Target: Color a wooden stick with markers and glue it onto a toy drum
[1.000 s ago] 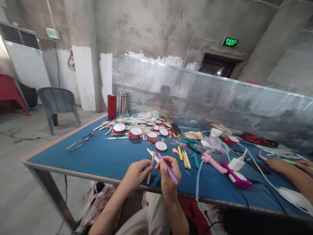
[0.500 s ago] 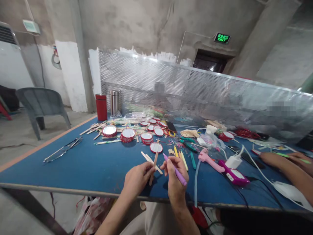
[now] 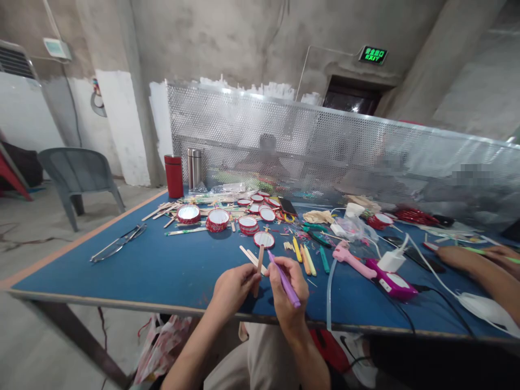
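My left hand (image 3: 234,286) is closed on a flat wooden craft stick (image 3: 260,259) near the table's front edge. At the stick's upper end is a small round drum (image 3: 265,239) with a white face and red rim; a stick end also shows beyond it. My right hand (image 3: 284,314) grips a purple pen (image 3: 291,291), its tip close to the stick just below the drum. Beside my left hand, other pale craft sticks (image 3: 246,253) lie on the table. Fingers partly hide the lower end of the held stick.
Several red-rimmed drums (image 3: 218,219) and piles of sticks lie behind. Coloured pens (image 3: 310,261), a pink glue gun (image 3: 353,261), a purple device (image 3: 396,281) and cables are at right. Metal tongs (image 3: 116,244) lie left. Another person's hand (image 3: 457,255) works at far right.
The pen tip has moved left and nearer to the stick, just under the drum. My view has shifted slightly. Both hands keep their hold.
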A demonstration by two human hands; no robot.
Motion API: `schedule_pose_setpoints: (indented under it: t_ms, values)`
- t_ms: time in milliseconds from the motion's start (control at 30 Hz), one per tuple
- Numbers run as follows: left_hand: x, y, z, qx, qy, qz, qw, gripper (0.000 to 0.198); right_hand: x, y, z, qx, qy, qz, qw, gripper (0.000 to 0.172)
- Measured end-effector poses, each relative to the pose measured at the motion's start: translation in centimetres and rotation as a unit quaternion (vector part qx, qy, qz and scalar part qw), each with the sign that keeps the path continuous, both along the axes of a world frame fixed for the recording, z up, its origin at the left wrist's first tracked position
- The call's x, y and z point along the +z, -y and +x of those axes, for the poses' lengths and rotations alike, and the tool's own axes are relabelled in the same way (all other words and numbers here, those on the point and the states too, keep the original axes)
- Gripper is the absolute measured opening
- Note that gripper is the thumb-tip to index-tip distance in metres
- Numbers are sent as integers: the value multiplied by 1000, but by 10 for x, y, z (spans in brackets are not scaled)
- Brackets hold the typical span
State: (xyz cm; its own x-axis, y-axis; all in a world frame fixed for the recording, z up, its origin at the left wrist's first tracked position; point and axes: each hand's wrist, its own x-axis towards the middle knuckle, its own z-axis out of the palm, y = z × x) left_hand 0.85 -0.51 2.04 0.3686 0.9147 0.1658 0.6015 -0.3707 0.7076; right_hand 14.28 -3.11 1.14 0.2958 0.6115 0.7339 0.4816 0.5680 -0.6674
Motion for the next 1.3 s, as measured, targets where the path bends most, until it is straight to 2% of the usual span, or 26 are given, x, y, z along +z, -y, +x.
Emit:
schedule_pose_setpoints:
  t_ms: [200, 400, 700, 967, 1133, 1300]
  values:
    - [-2, 0, 0, 0, 13, 1, 1000, 25, -1, -7, -8, 5, -7, 4, 1000, 9]
    - [-2, 1, 0, 7, 3, 7, 1000, 27, 3, -2, -11, -13, 17, 47, 999, 8]
    - [-4, 1, 1, 8, 8, 10, 1000, 27, 7, -3, -12, -27, 40, 50, 998, 6]
    - [-3, 1, 0, 4, 17, 11, 1000, 24, 9, -2, -12, -20, 48, 34, 998, 8]
    - [-1, 2, 0, 0, 22, 6, 1000, 25, 2, -3, -10, -44, -8, -4, 999, 11]
    - [-1, 2, 0, 0, 19, 9, 1000, 26, 1, -2, -11, -11, -7, -3, 1000, 9]
